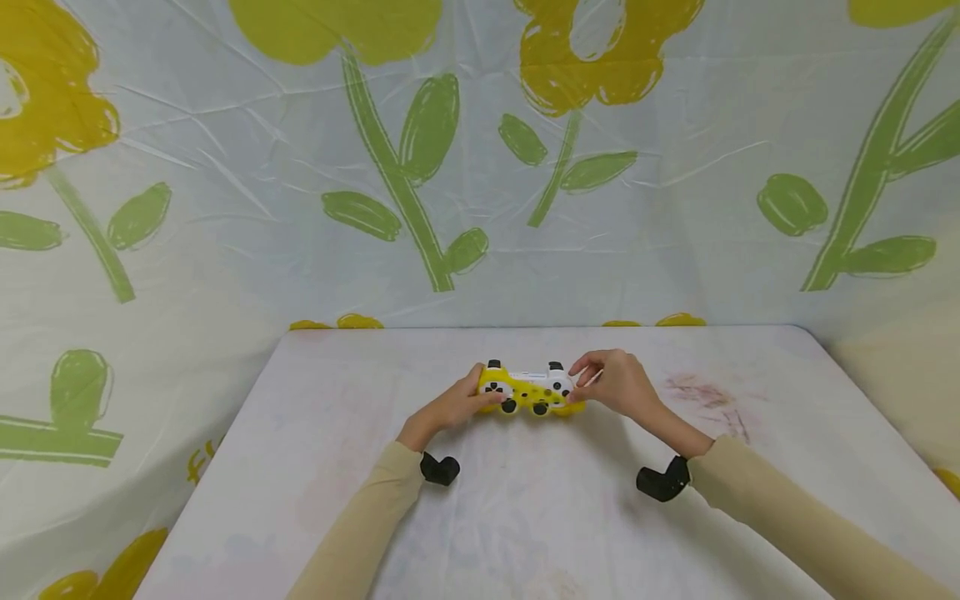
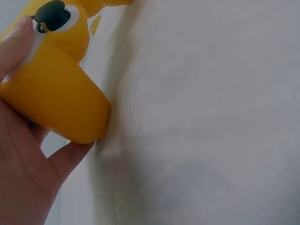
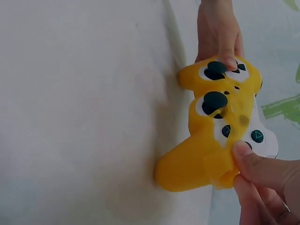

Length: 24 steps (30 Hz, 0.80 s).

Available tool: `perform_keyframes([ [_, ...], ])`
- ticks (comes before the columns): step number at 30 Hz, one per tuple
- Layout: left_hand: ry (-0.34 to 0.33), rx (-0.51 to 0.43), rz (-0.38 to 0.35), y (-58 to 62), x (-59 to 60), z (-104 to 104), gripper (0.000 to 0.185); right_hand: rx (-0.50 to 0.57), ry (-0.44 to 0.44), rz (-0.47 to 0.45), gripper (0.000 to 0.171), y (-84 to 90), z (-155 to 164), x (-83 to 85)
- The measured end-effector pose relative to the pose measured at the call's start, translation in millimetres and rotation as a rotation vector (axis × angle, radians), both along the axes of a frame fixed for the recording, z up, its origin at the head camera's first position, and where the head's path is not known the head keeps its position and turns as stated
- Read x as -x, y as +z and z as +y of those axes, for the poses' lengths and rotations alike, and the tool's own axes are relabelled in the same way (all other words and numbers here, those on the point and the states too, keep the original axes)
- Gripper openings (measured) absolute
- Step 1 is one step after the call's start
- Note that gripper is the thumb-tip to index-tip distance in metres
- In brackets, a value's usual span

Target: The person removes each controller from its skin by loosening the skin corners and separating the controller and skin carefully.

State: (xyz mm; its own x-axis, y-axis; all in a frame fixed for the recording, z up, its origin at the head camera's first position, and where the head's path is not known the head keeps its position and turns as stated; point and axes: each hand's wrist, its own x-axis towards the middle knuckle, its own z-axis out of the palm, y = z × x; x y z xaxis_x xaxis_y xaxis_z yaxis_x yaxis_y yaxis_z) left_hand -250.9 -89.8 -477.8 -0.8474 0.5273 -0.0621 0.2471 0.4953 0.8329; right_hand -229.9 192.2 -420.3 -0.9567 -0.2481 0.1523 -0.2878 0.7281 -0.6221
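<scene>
A white game controller [image 1: 537, 377] with black thumbsticks is held up over the table, partly inside a yellow silicone cover [image 3: 183, 166]. My left hand [image 1: 453, 406] grips its left handle, thumb on top beside the direction buttons and fingers underneath. My right hand [image 1: 618, 383] is at the other end, where thumb and forefinger pinch the cover's edge near the face buttons. In the right wrist view the cover is bunched there, and the white shell [image 3: 268, 140] shows bare along the upper right side. The left handle looks fully covered in the left wrist view.
The table [image 1: 480, 517] has a pale, faintly patterned cloth with reddish smudges [image 1: 705, 392] to the right. Behind it hangs a white sheet [image 1: 675, 233] printed with yellow flowers and green stems. A black wrist mount [image 1: 441, 469] sits at each cuff.
</scene>
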Motion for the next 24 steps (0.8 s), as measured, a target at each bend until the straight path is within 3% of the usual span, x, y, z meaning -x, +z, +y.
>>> perform_keyframes([
  [8, 0.018, -0.003, 0.012, 0.0, -3.9, 1.3, 0.037, -0.015, 0.035, -0.156, 0.034, -2.7, 8.7, 7.6],
  [13, 0.038, 0.011, 0.016, 2.3, -8.2, 0.2, 0.04, 0.05, 0.037, -0.246, 0.041, -3.2, 8.4, 10.3],
  [24, 0.052, 0.092, 0.047, 4.7, -10.8, -0.6, 0.043, 0.185, 0.109, -0.331, 0.056, -6.2, 2.7, 12.9],
])
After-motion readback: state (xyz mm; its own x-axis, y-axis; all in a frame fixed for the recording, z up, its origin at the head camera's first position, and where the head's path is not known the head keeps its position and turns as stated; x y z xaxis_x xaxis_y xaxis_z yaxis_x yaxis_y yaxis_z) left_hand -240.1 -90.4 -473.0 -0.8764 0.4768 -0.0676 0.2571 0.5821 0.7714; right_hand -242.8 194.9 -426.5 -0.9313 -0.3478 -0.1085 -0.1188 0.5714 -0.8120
